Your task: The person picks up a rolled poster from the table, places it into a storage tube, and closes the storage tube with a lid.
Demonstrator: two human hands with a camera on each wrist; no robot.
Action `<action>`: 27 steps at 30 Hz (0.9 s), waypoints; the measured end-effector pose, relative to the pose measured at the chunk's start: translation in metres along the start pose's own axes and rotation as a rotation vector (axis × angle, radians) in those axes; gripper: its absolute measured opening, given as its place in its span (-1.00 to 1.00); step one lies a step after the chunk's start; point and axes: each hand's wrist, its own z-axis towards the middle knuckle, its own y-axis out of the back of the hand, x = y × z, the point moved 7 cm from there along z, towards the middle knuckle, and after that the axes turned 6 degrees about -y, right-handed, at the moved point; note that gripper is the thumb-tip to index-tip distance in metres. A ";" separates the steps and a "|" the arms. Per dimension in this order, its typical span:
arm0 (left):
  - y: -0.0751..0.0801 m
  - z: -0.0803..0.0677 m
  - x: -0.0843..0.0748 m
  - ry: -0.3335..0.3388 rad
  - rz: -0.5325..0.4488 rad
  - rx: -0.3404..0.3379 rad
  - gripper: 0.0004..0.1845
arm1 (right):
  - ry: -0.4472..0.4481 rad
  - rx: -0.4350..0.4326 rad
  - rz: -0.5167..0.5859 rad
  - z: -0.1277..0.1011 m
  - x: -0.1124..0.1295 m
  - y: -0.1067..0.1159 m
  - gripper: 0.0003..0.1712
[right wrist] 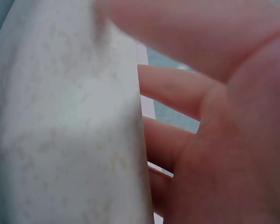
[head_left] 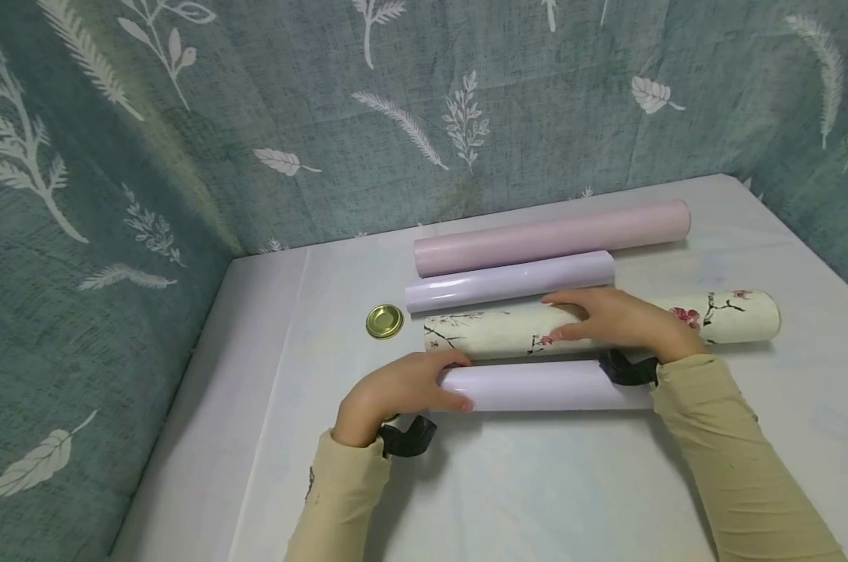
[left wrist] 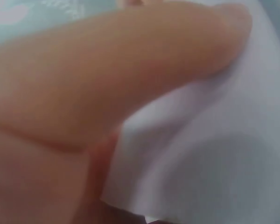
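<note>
Four paper rolls lie side by side on a white table. My left hand grips the left end of the nearest roll, a plain lilac one, with the fingers curled over its top and the thumb along its front. In the left wrist view the thumb presses on that lilac roll. My right hand holds the cream floral roll near its middle, fingers wrapped over it. Up close in the right wrist view, the fingers reach behind the floral roll.
Behind the floral roll lie a glossy lilac roll and a longer pink roll. A round gold lid sits left of the rolls. Teal leaf-print cloth walls the table at the back and both sides.
</note>
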 end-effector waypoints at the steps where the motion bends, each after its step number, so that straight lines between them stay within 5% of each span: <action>1: 0.003 -0.002 0.002 0.002 -0.012 -0.007 -0.54 | 0.001 0.004 0.017 0.000 0.000 0.000 -0.24; 10: 0.023 -0.018 0.019 0.030 -0.172 -0.062 -0.55 | -0.005 0.024 0.099 0.001 -0.002 0.000 -0.22; 27: 0.054 -0.051 0.068 0.150 -0.365 -0.226 -0.46 | -0.009 0.005 0.031 0.002 -0.001 -0.002 -0.24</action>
